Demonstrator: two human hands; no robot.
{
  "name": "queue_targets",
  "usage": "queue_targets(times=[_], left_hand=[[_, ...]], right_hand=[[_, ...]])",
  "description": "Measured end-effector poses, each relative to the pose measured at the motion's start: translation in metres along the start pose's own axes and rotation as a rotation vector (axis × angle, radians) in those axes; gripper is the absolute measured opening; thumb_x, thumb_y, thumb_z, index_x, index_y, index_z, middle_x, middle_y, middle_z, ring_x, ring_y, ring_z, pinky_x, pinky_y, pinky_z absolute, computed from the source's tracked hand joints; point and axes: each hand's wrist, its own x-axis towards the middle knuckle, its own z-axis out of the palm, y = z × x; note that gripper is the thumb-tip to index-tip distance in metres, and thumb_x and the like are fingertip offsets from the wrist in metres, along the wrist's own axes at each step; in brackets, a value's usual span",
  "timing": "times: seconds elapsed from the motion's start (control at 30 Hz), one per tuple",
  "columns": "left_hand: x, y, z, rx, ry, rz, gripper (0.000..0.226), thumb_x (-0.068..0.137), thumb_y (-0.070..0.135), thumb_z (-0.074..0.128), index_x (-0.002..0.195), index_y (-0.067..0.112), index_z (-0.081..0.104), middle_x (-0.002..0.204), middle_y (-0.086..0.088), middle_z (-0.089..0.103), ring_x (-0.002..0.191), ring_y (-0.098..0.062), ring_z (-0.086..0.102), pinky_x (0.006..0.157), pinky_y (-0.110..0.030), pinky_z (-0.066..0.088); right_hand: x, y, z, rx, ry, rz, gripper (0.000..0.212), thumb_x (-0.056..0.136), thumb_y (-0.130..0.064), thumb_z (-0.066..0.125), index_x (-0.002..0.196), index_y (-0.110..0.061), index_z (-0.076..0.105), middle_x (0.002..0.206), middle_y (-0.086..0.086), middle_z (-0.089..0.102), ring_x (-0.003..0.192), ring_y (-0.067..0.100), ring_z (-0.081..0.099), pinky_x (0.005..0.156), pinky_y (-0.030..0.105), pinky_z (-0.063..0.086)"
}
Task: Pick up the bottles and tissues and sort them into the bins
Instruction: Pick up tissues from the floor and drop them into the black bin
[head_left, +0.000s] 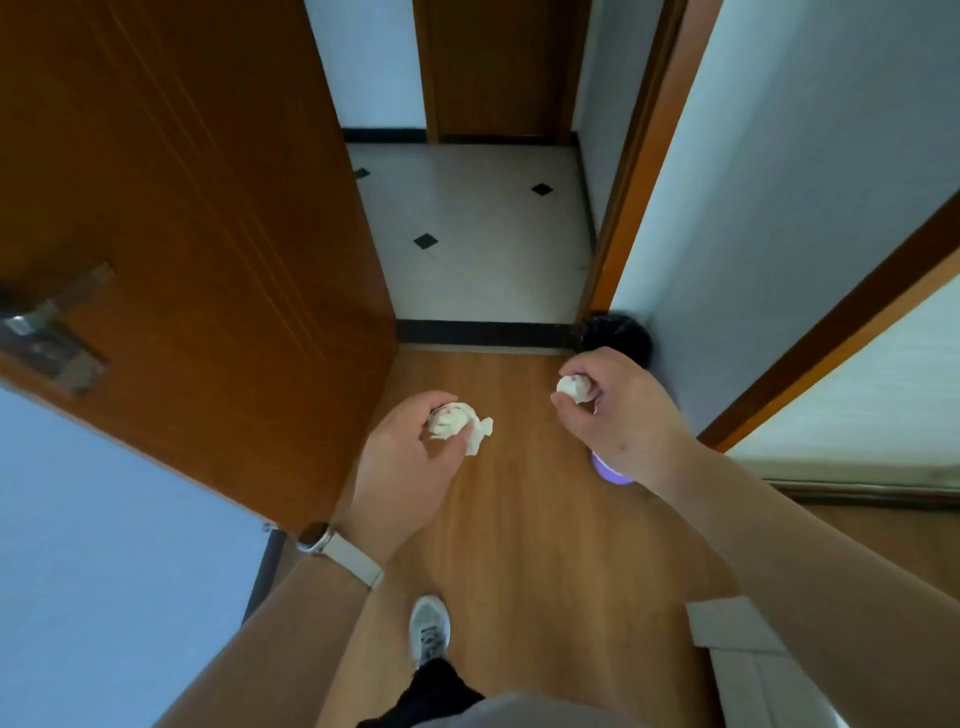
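The person is standing on the brown wood-plank floor (519, 545) beside an open brown wooden door (208, 208), both arms reaching forward. The left hand (410, 462) is curling its fingers round a crumpled white tissue (460, 423), and a loose corner of the paper is sticking out past the fingertips; whether anything else is lying under it I cannot tell. The right hand (628, 415) is pinching a smaller white tissue wad (574, 388) between thumb and forefinger, while its other fingers seem to be wrapping a bottle with a pale purple end (610, 472), which is peeking out below the palm. A round black bin (621, 335) is sitting just beyond the right hand, in the corner by the white wall (779, 208); it is mostly hidden, and no other bin is showing. The main risk, as I judge it, is lying in the right hand's double load. Loosening the pinch to drop the wad is likely to slacken the hold on the bottle too, so both could be falling into one bin and spoiling the sort, or the bottle could be slipping to the floor. The left tissue's trailing corner could also be catching on the bin's rim.
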Motion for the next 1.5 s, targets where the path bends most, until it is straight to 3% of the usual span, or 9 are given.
queue_targets(times=[0.23,0.47,0.67,0.77,1.03,1.13,1.23,1.37,1.5], left_hand=[[0.114,-0.043,-0.055,0.017,-0.034,0.093,0.034,0.088,0.037,0.068,0.120,0.031,0.059,0.117,0.012,0.064,0.103,-0.008,0.060,0.087,-0.024,0.054],[0.199,-0.043,-0.050,0.002,-0.121,0.197,0.033,0.089,0.035,0.068,0.121,0.029,0.059,0.116,0.012,0.062,0.104,-0.007,0.059,0.080,-0.017,0.051],[0.274,-0.035,-0.013,0.053,-0.186,0.263,0.037,0.089,0.040,0.066,0.124,0.031,0.057,0.119,0.012,0.063,0.104,-0.009,0.060,0.081,-0.027,0.057],[0.319,-0.030,0.011,0.077,-0.196,0.258,0.038,0.088,0.034,0.069,0.124,0.026,0.059,0.119,0.008,0.064,0.103,-0.010,0.060,0.079,-0.023,0.055],[0.459,0.020,0.094,0.102,-0.322,0.291,0.036,0.088,0.026,0.069,0.123,0.021,0.061,0.115,0.010,0.062,0.105,-0.009,0.060,0.083,-0.020,0.053],[0.499,0.046,0.129,0.110,-0.371,0.378,0.037,0.088,0.024,0.070,0.123,0.016,0.062,0.115,0.007,0.064,0.103,-0.007,0.059,0.080,-0.013,0.049],[0.532,0.066,0.159,0.106,-0.437,0.441,0.038,0.087,0.026,0.069,0.122,0.013,0.062,0.115,0.000,0.067,0.103,-0.012,0.062,0.083,-0.026,0.056],[0.568,0.082,0.187,0.084,-0.521,0.479,0.036,0.086,0.025,0.069,0.120,0.016,0.064,0.112,0.004,0.066,0.100,-0.012,0.063,0.081,-0.022,0.053],[0.610,0.085,0.216,0.023,-0.603,0.567,0.030,0.086,0.024,0.068,0.115,0.016,0.066,0.105,0.009,0.065,0.095,-0.008,0.062,0.078,-0.016,0.051]], right_hand=[[0.082,-0.058,0.027,-0.027,0.089,0.048,0.019,0.089,-0.031,0.065,0.106,-0.026,0.060,0.102,-0.011,0.056,0.087,0.007,0.053,0.074,0.014,0.040],[0.137,-0.036,0.021,-0.083,0.121,0.152,0.027,0.088,-0.034,0.060,0.115,-0.028,0.060,0.103,-0.013,0.058,0.086,0.005,0.054,0.076,0.017,0.043],[0.191,-0.001,0.021,-0.024,0.203,0.203,0.020,0.088,-0.024,0.064,0.107,-0.019,0.064,0.103,-0.003,0.060,0.085,0.011,0.054,0.072,0.014,0.040],[0.235,0.029,0.021,0.038,0.171,0.255,0.020,0.088,-0.027,0.062,0.107,-0.020,0.062,0.105,-0.005,0.057,0.091,0.012,0.055,0.079,0.025,0.047],[0.349,0.128,-0.017,0.068,0.169,0.361,0.024,0.088,-0.028,0.062,0.111,-0.019,0.061,0.110,-0.004,0.056,0.095,0.014,0.055,0.082,0.030,0.048],[0.370,0.160,-0.036,0.034,0.208,0.369,0.022,0.088,-0.025,0.064,0.109,-0.019,0.063,0.106,-0.005,0.058,0.090,0.011,0.055,0.075,0.015,0.042],[0.382,0.185,-0.049,0.005,0.275,0.418,0.022,0.087,-0.020,0.067,0.108,-0.016,0.068,0.103,-0.001,0.065,0.082,0.007,0.050,0.068,0.001,0.026],[0.393,0.206,-0.053,0.019,0.335,0.524,0.021,0.084,-0.019,0.069,0.104,-0.013,0.068,0.099,0.001,0.065,0.079,0.017,0.057,0.067,0.019,0.037],[0.411,0.227,-0.046,0.021,0.357,0.653,0.023,0.084,-0.022,0.068,0.106,-0.015,0.066,0.102,0.000,0.064,0.076,0.012,0.053,0.067,0.021,0.035]])
